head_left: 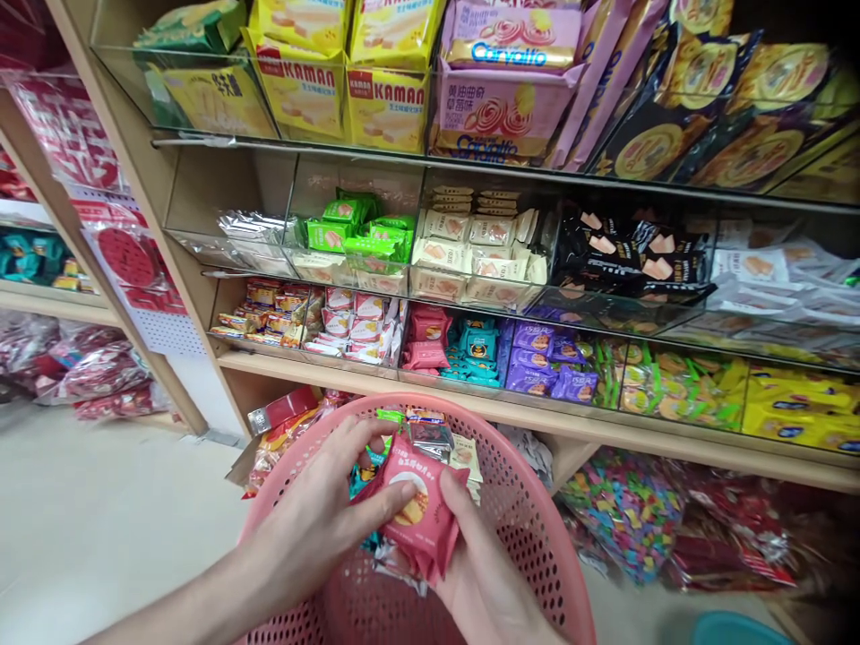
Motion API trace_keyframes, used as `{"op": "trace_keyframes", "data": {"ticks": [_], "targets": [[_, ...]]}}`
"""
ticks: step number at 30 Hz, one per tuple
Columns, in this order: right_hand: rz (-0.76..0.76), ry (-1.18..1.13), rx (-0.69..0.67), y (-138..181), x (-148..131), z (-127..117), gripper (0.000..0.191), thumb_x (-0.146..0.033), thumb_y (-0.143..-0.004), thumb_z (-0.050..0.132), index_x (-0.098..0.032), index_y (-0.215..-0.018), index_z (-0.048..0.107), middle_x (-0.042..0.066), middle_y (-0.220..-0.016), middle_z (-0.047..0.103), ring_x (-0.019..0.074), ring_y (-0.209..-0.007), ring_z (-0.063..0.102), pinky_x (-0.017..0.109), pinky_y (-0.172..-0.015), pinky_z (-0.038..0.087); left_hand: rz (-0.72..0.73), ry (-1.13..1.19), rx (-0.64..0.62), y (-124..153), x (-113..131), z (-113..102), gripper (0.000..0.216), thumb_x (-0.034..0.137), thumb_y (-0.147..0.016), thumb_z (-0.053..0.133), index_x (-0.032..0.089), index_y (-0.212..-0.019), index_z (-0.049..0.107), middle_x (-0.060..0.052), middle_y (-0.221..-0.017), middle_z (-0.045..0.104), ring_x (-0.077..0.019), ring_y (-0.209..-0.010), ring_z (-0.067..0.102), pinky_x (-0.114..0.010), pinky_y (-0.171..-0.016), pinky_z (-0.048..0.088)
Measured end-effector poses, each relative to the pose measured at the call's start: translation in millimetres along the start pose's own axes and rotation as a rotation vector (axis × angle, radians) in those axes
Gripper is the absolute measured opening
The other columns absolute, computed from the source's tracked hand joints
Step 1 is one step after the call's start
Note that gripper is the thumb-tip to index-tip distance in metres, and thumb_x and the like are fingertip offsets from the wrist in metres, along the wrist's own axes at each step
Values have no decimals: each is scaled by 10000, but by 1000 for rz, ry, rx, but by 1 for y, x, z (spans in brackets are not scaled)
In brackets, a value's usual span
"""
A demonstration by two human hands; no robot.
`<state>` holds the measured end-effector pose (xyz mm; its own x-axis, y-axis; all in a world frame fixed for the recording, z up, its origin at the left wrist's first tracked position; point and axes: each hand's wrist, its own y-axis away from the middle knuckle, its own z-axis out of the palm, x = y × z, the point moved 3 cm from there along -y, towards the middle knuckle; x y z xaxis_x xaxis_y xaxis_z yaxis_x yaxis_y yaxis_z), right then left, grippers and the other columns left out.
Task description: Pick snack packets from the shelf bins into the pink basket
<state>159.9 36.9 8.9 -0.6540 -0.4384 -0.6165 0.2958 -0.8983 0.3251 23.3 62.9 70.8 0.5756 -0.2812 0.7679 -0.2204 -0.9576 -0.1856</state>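
Both hands are grasping a pink packet: the left hand point(313, 506) is pressing its thumb on the printed face, while the right hand point(487, 569) is pinning the right edge with its thumb and apparently supporting the packet from below, though its other fingers are hiding from view. The pink packet point(423, 528) is sitting between the two palms, above the pink basket point(530, 528), its long axis seemingly slanting from far left to near right. Neither hand is lying nearer, since both are touching it; the right is gripping closer to its near end. Beneath and beyond it, a cream packet point(465, 455) and other snacks are resting in the basket. Farther off, similar pink packets point(428, 336) are filling a shelf bin, with teal packets point(479, 345) lying just to their right.
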Motion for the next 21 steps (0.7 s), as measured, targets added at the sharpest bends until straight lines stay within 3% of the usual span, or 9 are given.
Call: {"op": "trace_keyframes", "data": {"ticks": [3, 5, 7, 9, 14, 18, 21], "targets": [[33, 28, 6, 2, 7, -2, 581, -503, -706, 695, -215, -1189, 550, 59, -975, 701, 175, -790, 642, 265, -615, 481, -114, 193, -46, 12, -12, 5, 581, 469, -763, 627, 288, -1288, 453, -50, -1301, 522, -261, -1182, 461, -344, -963, 376], [103, 35, -14, 3, 18, -4, 566, -508, -688, 709, -211, -1149, 570, 52, -927, 707, 162, -748, 645, 259, -599, 488, -334, 416, -115, 25, -23, 7, 685, 466, -719, 675, 310, -1333, 414, -45, -1381, 479, -272, -1250, 427, -354, -980, 389], [184, 40, -57, 2, 34, -10, 562, -529, -676, 708, -210, -1122, 585, 46, -868, 710, 160, -702, 645, 261, -579, 490, -579, 591, -152, 41, -33, 8, 708, 450, -668, 724, 297, -1310, 466, -64, -1371, 509, -290, -1243, 453, -376, -964, 414], [216, 67, -97, -1, 51, -20, 542, -540, -673, 702, -207, -1090, 608, 45, -816, 710, 175, -706, 648, 276, -586, 496, -714, 687, -196, 53, -40, 6, 620, 410, -645, 752, 275, -1222, 568, -80, -1326, 558, -293, -1207, 498, -385, -964, 415], [172, 211, -45, -14, 85, -48, 425, -537, -660, 710, -204, -922, 680, 42, -760, 716, 209, -852, 650, 328, -740, 497, -697, 806, -546, 58, -51, 11, 473, 321, -651, 764, 243, -1101, 643, -70, -1130, 684, -252, -1065, 601, -347, -938, 424], [173, 328, -55, -24, 93, -54, 478, -571, -667, 684, -211, -982, 674, 59, -940, 722, 217, -983, 627, 366, -882, 452, -690, 790, -645, 49, -65, 20, 425, 317, -633, 773, 208, -1029, 664, -62, -990, 719, -242, -944, 646, -320, -817, 472], [203, 506, -28, -29, 92, -58, 530, -602, -680, 650, -217, -1045, 656, 72, -1079, 687, 225, -1122, 563, 381, -972, 399, -658, 799, -714, 41, -72, 29, 319, 265, -595, 789, 180, -891, 705, -40, -902, 731, -217, -906, 652, -322, -878, 450]]}}
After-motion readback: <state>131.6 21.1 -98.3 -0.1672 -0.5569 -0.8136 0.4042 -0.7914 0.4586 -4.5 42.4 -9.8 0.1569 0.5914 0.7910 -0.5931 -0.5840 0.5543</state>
